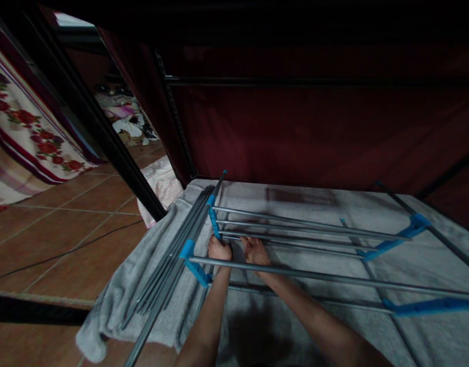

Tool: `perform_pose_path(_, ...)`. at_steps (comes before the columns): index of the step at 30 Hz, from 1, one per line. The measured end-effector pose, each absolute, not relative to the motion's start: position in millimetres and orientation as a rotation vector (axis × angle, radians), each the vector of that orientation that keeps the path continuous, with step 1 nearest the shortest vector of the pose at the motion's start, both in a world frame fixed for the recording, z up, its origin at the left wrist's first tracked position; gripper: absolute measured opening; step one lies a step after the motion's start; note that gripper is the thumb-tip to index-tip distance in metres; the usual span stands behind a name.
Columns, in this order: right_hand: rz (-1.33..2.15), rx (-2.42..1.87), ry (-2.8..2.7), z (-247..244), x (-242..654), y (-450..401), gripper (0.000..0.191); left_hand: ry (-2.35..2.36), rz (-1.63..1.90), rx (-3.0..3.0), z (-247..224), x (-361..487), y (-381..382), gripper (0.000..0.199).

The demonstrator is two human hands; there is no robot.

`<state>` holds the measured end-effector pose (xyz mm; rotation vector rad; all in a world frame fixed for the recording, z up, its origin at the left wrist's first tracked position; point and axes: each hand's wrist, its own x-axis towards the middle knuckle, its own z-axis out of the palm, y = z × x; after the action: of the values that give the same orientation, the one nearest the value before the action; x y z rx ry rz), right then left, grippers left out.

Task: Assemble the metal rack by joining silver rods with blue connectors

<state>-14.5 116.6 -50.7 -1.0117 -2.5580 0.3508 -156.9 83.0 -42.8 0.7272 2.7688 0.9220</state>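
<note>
A frame of grey metal tubes joined by blue plastic brackets lies on a grey blanket (pixel 158 326). My left hand (pixel 220 250) is closed around the lower end of the far left bracket (pixel 213 220), where a tube meets it. Just to its right, my right hand (pixel 257 252) pinches a thin metal tube (pixel 314 249) close to that joint. The near left bracket (pixel 198 270) carries a long tube (pixel 303 273) that passes over both forearms. Fingers partly hide the joint.
Several loose tubes (pixel 169 260) lie bundled left of the frame. More blue brackets (pixel 394 239) hold the right end. A dark red cloth (pixel 314 137) hangs behind, and a black post (pixel 115 145) stands at the left. A cable (pixel 66 254) crosses the tiled floor (pixel 115 265).
</note>
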Motion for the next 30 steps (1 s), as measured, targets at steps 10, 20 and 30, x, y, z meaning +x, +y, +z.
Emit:
perform_pose_path(10,0.560,-1.012,-2.705,-36,-49,133,0.045,2.744,0.933,0.725,-42,-159,79,0.042)
perform_pose_path(20,0.663,-1.037,-2.814,-23,-50,132,0.035,2.728,0.958,0.710,-40,-159,77,0.042)
perform_pose_path(30,0.679,-1.054,-2.870,-20,-52,138,0.037,2.744,0.942,0.649,-39,-157,79,0.039)
